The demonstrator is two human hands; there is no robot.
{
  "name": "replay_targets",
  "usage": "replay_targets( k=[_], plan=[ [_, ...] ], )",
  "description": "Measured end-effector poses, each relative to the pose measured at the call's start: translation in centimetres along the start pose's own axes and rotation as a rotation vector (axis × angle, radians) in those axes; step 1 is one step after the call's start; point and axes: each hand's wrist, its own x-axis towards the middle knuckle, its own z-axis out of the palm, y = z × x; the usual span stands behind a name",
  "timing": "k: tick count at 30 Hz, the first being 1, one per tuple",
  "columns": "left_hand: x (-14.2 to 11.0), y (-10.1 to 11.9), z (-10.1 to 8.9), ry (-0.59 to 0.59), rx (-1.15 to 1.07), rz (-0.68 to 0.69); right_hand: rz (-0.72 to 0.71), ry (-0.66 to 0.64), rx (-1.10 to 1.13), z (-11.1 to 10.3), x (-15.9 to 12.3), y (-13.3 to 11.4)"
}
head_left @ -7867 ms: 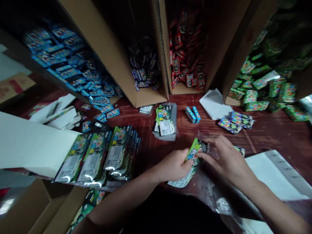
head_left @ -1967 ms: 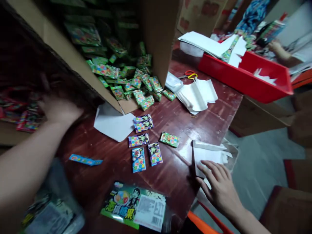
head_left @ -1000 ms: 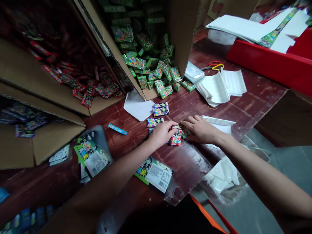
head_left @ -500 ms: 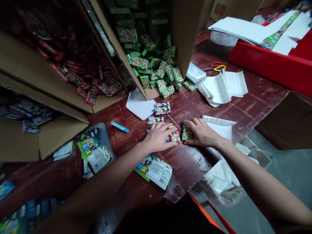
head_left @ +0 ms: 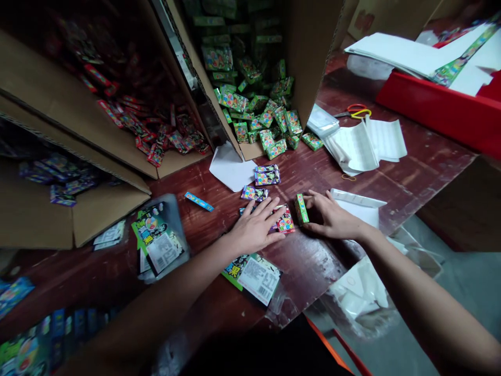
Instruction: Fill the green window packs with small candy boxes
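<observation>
My left hand lies flat with fingers spread over a row of small candy boxes. A red candy box sticks out at its fingertips, and blue and purple ones are mostly covered by it. My right hand grips a green candy box between thumb and fingers, tipped up on its narrow side on the table, slightly apart from the red one. Just beyond my left hand are a purple candy box and more purple boxes. A printed candy bag lies flat below my left hand.
Open cartons hold red boxes, purple boxes and green boxes. More printed bags, a blue strip, scissors, white papers and a red bin lie around. The table edge is at right.
Earlier my hands held a printed bag further left; my left hand then reached into the red carton. Since then a red box joined the row, and my right hand has tipped the green box upright.
</observation>
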Motion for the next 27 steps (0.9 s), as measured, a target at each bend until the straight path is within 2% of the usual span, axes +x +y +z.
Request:
replay_targets(
  k=[4, 6, 8, 11, 14, 17, 20, 24, 27],
  plan=[
    [-1.4, -0.7, -1.4, 0.016, -0.025, -0.037, 0.012, 0.042, -0.158, -0.3, -0.8, 0.1],
    [-1.8, -0.9, -1.8, 0.016, -0.022, -0.024, 0.003, 0.073, -0.184, -0.6, -0.4, -0.6],
    [-1.7, -1.0, -1.7, -0.006, -0.016, 0.019, -0.033, 0.048, -0.182, -0.9, 0.4, -1.3],
    [-1.3, -0.9, -1.2, -0.053, -0.024, 0.062, -0.09, 0.013, -0.065, -1.2, 1.4, -1.4],
    [-1.8, -1.0, -1.2, -0.062, -0.055, 0.037, -0.092, 0.084, 0.143, -1.0, 1.1, -0.8],
    [-3.9, -1.1, -1.7, -0.063, -0.093, -0.006, -0.061, 0.122, 0.311, -0.4, 0.1, -0.2],
    [-6.8, -0.6, -2.2, -0.133, -0.136, 0.016, -0.052, 0.128, 0.372, 0.0, -0.5, -0.1],
    [-10.1, 1.0, -1.9, -0.261, -0.185, 0.084, -0.084, 0.091, 0.237, -0.5, 0.0, -0.1],
    [-11.4, 2.7, -1.6, -0.3, -0.192, 0.02, -0.061, 0.02, 0.115, -1.6, 0.6, -0.3]
  ],
)
